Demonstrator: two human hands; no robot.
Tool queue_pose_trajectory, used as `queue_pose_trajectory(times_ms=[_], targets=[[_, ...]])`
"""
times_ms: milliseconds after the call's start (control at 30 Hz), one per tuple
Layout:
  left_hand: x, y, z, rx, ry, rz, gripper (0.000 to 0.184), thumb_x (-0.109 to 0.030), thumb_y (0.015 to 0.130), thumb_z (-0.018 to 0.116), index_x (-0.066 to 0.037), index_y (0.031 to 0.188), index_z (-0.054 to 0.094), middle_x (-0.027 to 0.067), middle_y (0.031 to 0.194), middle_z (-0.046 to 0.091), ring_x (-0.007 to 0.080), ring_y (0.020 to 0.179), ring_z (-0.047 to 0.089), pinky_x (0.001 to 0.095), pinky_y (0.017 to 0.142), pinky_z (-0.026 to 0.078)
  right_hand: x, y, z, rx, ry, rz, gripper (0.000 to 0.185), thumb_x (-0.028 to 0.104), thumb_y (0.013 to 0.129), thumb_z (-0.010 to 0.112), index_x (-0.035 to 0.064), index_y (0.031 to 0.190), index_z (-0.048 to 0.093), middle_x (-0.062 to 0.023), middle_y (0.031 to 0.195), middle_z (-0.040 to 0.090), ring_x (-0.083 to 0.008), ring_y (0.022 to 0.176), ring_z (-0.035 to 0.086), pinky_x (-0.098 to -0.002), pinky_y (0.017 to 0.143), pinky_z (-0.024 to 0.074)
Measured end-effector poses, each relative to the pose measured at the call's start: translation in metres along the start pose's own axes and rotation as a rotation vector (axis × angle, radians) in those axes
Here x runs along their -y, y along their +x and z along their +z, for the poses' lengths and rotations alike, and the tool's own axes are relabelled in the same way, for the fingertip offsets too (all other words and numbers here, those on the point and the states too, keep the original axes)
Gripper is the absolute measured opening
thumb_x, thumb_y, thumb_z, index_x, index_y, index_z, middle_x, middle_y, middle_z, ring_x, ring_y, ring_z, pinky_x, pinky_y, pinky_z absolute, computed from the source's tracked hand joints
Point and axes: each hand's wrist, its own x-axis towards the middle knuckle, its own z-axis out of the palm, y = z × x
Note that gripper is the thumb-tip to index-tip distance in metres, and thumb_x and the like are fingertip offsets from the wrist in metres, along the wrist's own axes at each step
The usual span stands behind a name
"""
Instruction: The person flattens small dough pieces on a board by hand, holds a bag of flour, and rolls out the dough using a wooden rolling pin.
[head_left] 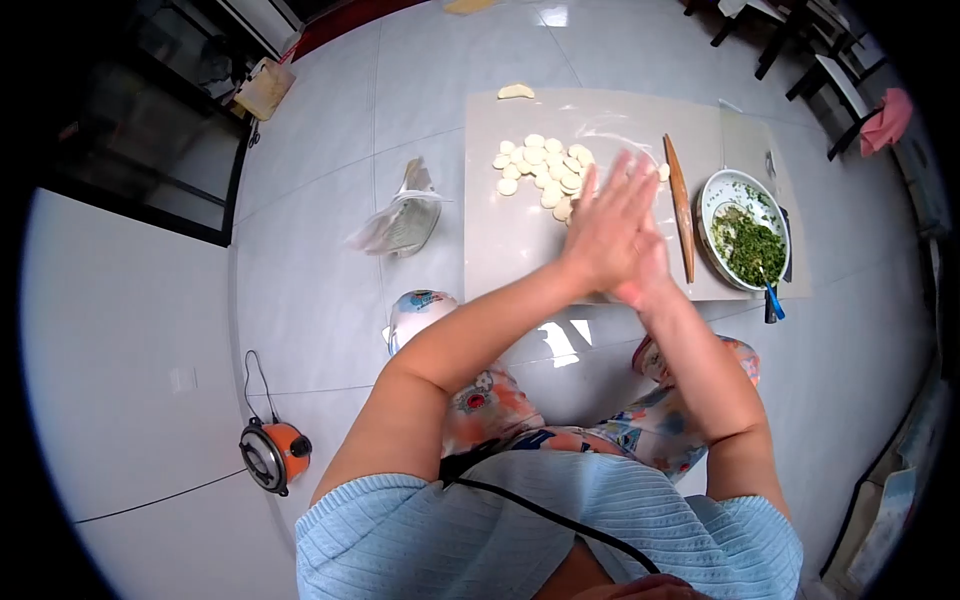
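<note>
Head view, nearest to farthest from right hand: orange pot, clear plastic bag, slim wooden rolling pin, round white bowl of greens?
From right hand:
1. Rolling pin, just right
2. Bowl, right of pin
3. Plastic bag, left
4. Pot, far lower left

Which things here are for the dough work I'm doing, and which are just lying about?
Likely in use:
- dough rounds
- rolling pin
- chopped greens in the white pan
- work mat

Likely just lying about:
- orange cooker
- pink cloth

Unclear: plastic bag; its contents don't show clearly.
</note>
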Motion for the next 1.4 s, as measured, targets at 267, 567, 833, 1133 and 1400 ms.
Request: queue_pose_trajectory(times_ms=[267,567,833,1133,1400], targets=[[0.005,0.004,0.021,0.036,-0.029,-0.053,0.082,-0.052,0.094,0.048,-0.003,0.156,0.025,0.0192,0.163,0.021,0.0408,0.152,0.012,0.0663,0.117,0.006,0.004,0.015,-0.011,-0.078,0.046,0.06,0.081,0.07,0.099,0.021,0.0151,0.159,0.02,-0.0111,0.159,0.03,-0.0258,0.143,0.036,-0.0475,0.119,0.025],[0.045,0.02,0.001,-0.037,-0.868,-0.507,0.051,-0.031,0.101,0.05,-0.004,0.144,0.044,0.0122,0.142,0.049,0.0236,0.135,0.043,0.0367,0.112,0.034,0.022,0.058,-0.073,0.101,0.378,0.115,0.086,0.069,0.1,0.025,0.0056,0.158,0.016,-0.0163,0.155,0.037,-0.0337,0.143,0.036,-0.0482,0.119,0.0298],[0.046,0.002,0.023,0.272,-0.512,-0.527,0.026,-0.008,0.085,0.073,-0.004,0.11,0.065,0.0034,0.102,0.061,0.0123,0.088,0.058,0.0253,0.08,0.047,0.019,0.059,-0.085,-0.276,0.213,-0.01,0.09,0.061,0.1,0.043,0.0049,0.159,0.003,-0.0192,0.153,0.039,-0.035,0.138,0.042,-0.0469,0.113,0.0381],[0.096,-0.012,0.041,0.215,-0.668,-1.129,0.021,-0.023,0.096,0.066,-0.003,0.102,0.068,0.0006,0.086,0.065,0.0087,0.076,0.059,0.0247,0.07,0.049,0.063,0.057,-0.103,-0.429,0.059,-0.144,0.064,0.044,0.102,0.044,-0.0015,0.146,0.036,-0.0183,0.142,0.052,-0.0296,0.128,0.054,-0.0396,0.101,0.0413],[0.105,-0.031,0.05,0.338,-0.553,-1.006,0.023,-0.017,0.091,0.07,0.001,0.105,0.069,0.0052,0.089,0.068,0.0128,0.079,0.063,0.0274,0.072,0.051,0.098,0.039,-0.105,-0.445,-0.017,-0.242,0.041,0.023,0.1,0.049,-0.0042,0.131,0.049,-0.0198,0.13,0.06,-0.0275,0.115,0.063,-0.0337,0.091,0.0479]])
